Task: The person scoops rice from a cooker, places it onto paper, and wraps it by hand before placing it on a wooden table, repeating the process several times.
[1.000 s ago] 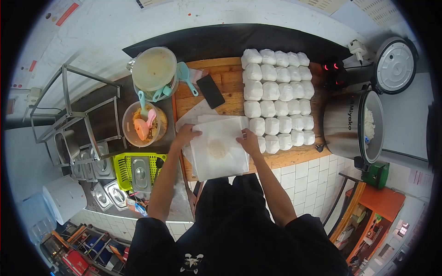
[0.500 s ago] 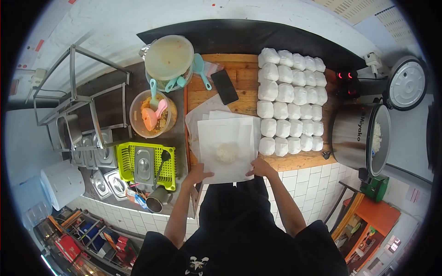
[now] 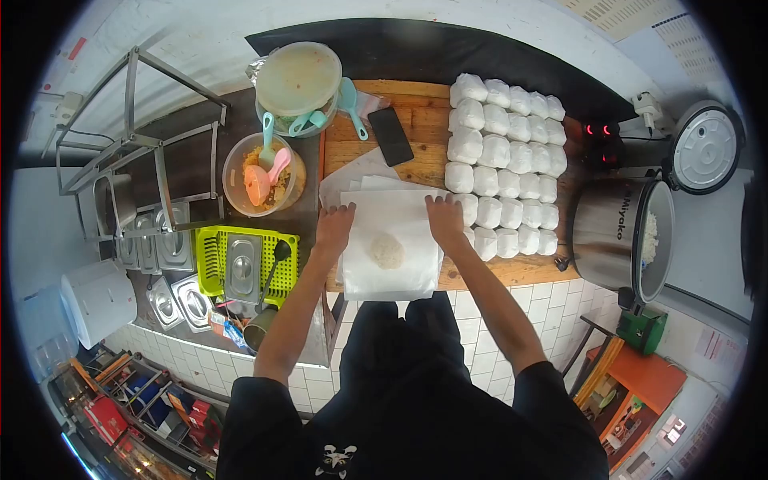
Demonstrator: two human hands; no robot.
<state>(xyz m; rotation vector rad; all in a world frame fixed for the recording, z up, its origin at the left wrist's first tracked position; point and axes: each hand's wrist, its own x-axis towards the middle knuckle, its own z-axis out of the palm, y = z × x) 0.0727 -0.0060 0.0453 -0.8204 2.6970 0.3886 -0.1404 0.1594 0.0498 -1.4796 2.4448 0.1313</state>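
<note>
Nearest to the camera, the near edge of the white paper sheet (image 3: 400, 210) reaches the front edge of the wooden bench (image 3: 512, 272) and seems to hang a little over it; on the middle of this sheet lies a small round mound of rice (image 3: 387, 250), uncovered and apart from both hands. A little farther, the left hand (image 3: 334, 226) rests palm down on the left far part of the sheet, and the right hand (image 3: 445, 218) rests the same way on the right far part; both are flat with the fingers stretched out, and neither is closed around anything, as far as I can see. Under the top sheet more sheets show at the far side. Just beside the right hand start the rows of white wrapped packets (image 3: 504, 172); beyond the sheets lies a dark phone (image 3: 390, 136). To the left stands a tub of orange food (image 3: 264, 186) with pink scoops in it, and far right an open rice cooker (image 3: 620, 232).

In my judgement the risks are these: the mound is loose, so an uneven pull on one side may make it roll or crumble; the stacked sheets may come up together; the overhanging edge may let the sheet slide off; the right hand may push the nearest packets.
</note>
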